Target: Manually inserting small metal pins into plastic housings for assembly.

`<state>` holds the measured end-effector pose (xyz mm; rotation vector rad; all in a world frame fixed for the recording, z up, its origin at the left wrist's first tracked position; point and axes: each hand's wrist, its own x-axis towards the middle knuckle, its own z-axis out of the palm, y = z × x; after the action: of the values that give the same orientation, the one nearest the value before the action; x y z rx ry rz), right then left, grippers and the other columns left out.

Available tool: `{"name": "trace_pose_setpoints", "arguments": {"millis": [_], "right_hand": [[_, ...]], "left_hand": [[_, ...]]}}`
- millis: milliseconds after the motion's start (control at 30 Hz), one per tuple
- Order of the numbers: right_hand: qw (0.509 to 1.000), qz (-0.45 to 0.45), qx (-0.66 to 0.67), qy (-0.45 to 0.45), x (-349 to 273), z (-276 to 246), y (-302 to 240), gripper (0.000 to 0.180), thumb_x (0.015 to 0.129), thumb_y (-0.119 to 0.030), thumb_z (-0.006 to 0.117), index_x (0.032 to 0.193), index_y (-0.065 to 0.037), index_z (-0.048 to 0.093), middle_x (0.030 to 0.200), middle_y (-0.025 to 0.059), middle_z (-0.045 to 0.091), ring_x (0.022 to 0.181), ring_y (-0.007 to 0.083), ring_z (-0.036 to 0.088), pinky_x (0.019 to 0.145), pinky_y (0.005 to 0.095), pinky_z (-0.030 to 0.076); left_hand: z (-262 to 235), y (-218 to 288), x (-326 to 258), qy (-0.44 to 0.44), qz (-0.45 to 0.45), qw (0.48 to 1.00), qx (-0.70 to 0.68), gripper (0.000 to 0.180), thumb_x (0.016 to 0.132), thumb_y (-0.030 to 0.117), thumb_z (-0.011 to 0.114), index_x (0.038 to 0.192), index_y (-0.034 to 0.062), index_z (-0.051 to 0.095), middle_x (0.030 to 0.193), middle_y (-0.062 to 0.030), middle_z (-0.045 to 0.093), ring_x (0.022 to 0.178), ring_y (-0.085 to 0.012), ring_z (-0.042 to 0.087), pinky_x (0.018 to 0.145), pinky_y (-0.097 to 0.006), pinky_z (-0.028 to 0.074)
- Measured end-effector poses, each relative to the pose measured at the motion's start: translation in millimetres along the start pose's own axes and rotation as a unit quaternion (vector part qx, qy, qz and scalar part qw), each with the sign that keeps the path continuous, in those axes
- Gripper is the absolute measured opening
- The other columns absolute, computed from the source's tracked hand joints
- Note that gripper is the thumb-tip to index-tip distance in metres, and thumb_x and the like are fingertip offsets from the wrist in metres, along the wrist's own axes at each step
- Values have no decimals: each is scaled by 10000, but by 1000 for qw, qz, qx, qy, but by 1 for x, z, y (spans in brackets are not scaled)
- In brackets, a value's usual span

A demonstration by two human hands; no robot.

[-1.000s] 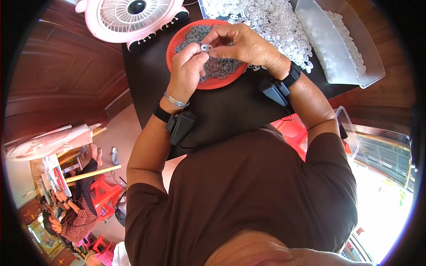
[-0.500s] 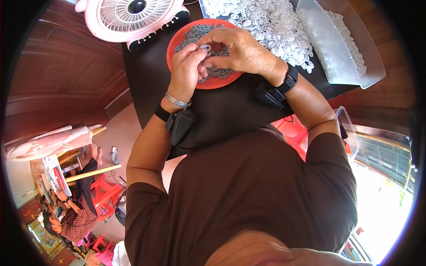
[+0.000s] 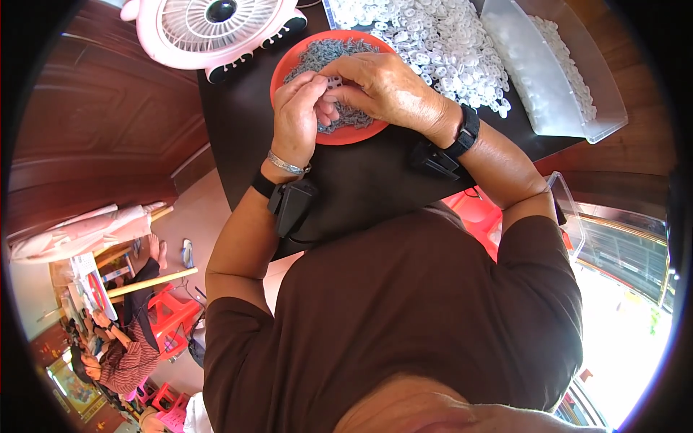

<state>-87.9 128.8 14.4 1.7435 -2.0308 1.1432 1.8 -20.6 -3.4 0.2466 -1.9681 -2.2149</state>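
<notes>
Over a round red-orange bowl (image 3: 280, 79) of small grey screw-like pieces (image 3: 336, 50), my two hands meet. My left hand (image 3: 297, 112) pinches a small whitish plastic piece with holes (image 3: 334, 83) between thumb and fingers. From the other side, the thumb and forefinger of my right hand (image 3: 382, 90) close on the same piece. Whether a grey piece is in it is too small to tell. To the right of the bowl lies a heap of similar white plastic pieces (image 3: 462, 61).
A pink fan (image 3: 216, 29) stands at the far left of the black table (image 3: 361, 173). A clear plastic bin (image 3: 548, 94) holding white pieces is at the right. At the lower left, another person (image 3: 130, 361) sits working near a red stool (image 3: 173, 321).
My right hand has shifted slightly left and down, closing its fingers onto the white piece at my left fingertips. My left hand has barely moved.
</notes>
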Motion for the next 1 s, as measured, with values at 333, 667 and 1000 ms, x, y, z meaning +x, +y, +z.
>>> {"name": "trace_pose_setpoints", "arguments": {"millis": [333,667,1000], "right_hand": [[999,-13,32,30,1,-4,-11,225,780,-113,685,972,-29,604,784,104,638,715,276,639,632,326,511],[996,-34,23,82,0,3,-2,259,747,-146,726,956,-46,612,752,92,633,683,264,639,592,321,510],[999,4,-10,47,-2,2,-6,249,755,-182,717,923,-44,596,756,99,635,680,275,633,592,328,507]], "left_hand": [[8,10,-11,-7,47,999,-3,278,904,191,437,826,-42,569,622,-56,509,551,-140,513,510,-234,405],[10,6,-7,37,62,997,0,244,894,204,499,801,-2,592,596,-16,500,511,-95,502,487,-206,390],[9,4,-8,45,60,997,-11,240,885,203,511,798,-4,595,582,-3,479,501,-90,486,467,-208,359]]}}
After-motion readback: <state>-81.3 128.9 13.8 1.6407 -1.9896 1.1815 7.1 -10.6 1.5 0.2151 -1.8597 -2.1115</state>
